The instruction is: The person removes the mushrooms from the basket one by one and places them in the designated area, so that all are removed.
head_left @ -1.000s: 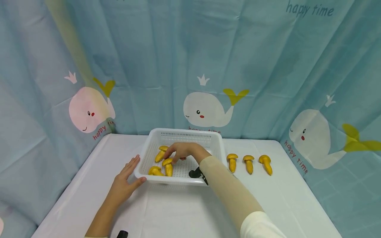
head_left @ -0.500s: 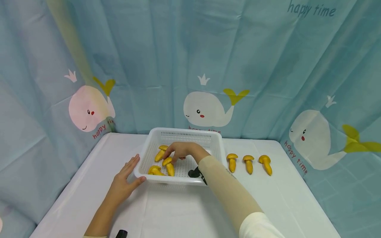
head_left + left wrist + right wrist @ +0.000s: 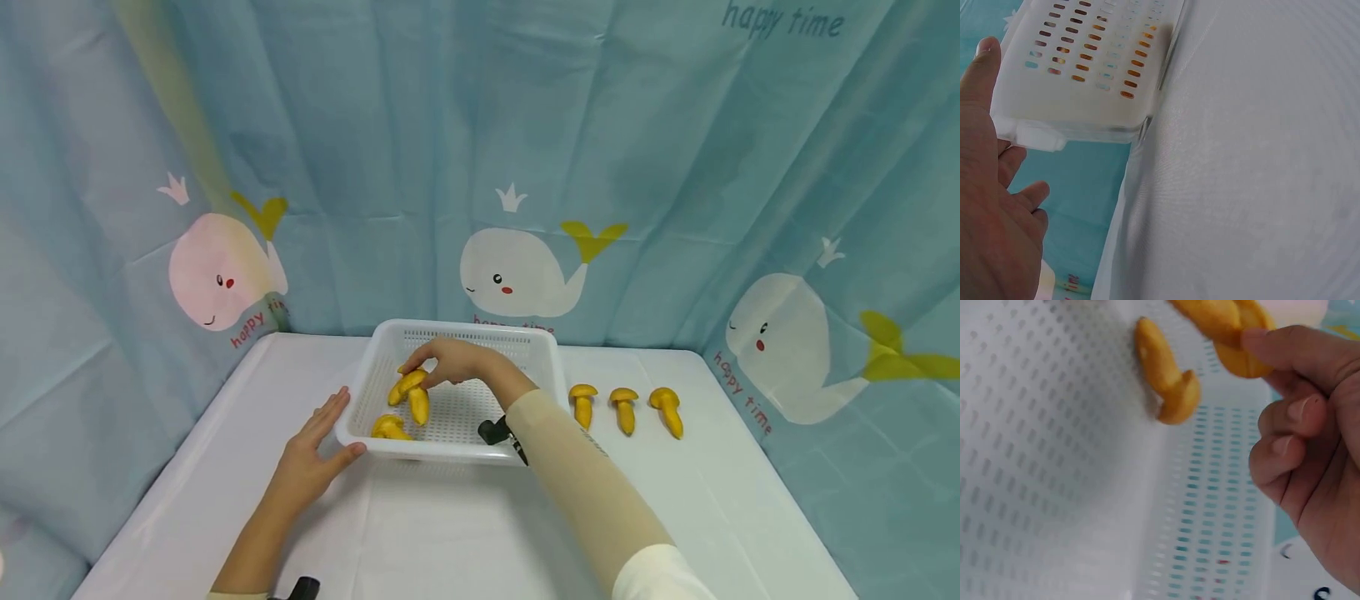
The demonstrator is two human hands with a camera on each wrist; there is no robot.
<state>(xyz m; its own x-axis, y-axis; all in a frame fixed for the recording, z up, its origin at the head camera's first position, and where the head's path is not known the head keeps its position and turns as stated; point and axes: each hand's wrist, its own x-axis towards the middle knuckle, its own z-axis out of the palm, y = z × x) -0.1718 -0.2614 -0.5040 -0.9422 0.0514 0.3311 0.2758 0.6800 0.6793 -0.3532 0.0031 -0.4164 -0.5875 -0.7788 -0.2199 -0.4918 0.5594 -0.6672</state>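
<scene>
A white perforated basket [image 3: 450, 451] sits toward the back of the table. Over its left half my right hand [image 3: 453, 360] pinches a yellow toy-like mushroom [image 3: 418, 407] by the cap between thumb and fingers, stem pointing down. In the right wrist view this mushroom [image 3: 1225, 328] is raised above the basket floor, while another mushroom [image 3: 1161, 359] lies below. The head view shows that mushroom [image 3: 393, 393] partly hidden behind the held one, and a further mushroom [image 3: 390, 427] in the front left corner. My left hand [image 3: 306, 467], fingers spread and straight, rests at the basket's left front corner.
Three more yellow mushrooms stand in a row right of the basket: one nearest [image 3: 582, 404], one in the middle [image 3: 625, 410] and one farthest right [image 3: 667, 411]. A blue curtain [image 3: 375, 167] with printed whales hangs behind the white table [image 3: 450, 533].
My right hand has lifted the pinched mushroom from the basket floor and moved it slightly up and left, overlapping the mushroom behind. The left hand has stayed at the basket's corner.
</scene>
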